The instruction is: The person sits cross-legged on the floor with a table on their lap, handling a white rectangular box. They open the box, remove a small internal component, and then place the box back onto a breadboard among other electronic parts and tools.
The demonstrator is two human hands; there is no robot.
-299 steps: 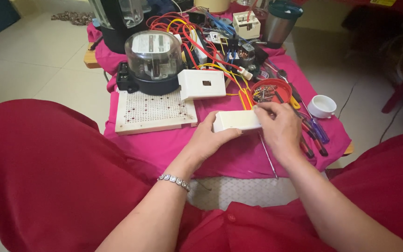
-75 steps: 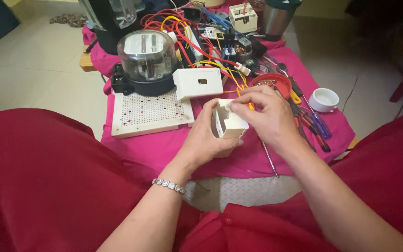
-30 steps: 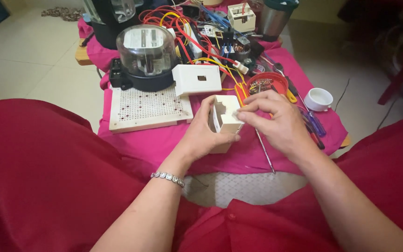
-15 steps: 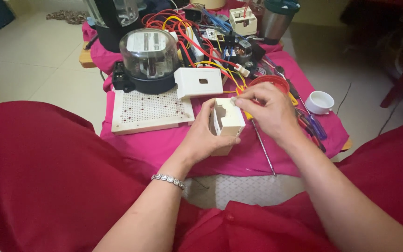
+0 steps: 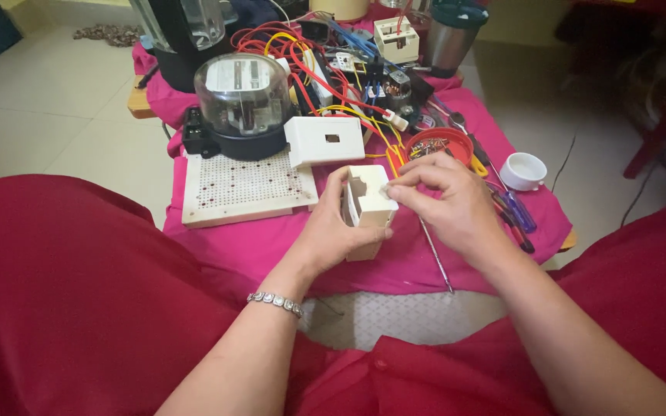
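cream box gripped by left hand, right hand pinching its top — red bowl of small parts

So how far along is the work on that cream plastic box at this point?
Done: nothing looks finished; the white cover plate lies apart on the pink cloth. In hand: the left hand holds the cream plastic box upright while the right hand pinches at its top edge. Left: cover plate unfitted, loose wires behind.

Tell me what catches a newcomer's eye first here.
Both hands meet at the centre: the left hand grips a cream plastic box held on edge, while the right hand pinches at its top corner. Behind them, on the pink cloth, stand a glass-domed meter and a tangle of coloured wires.
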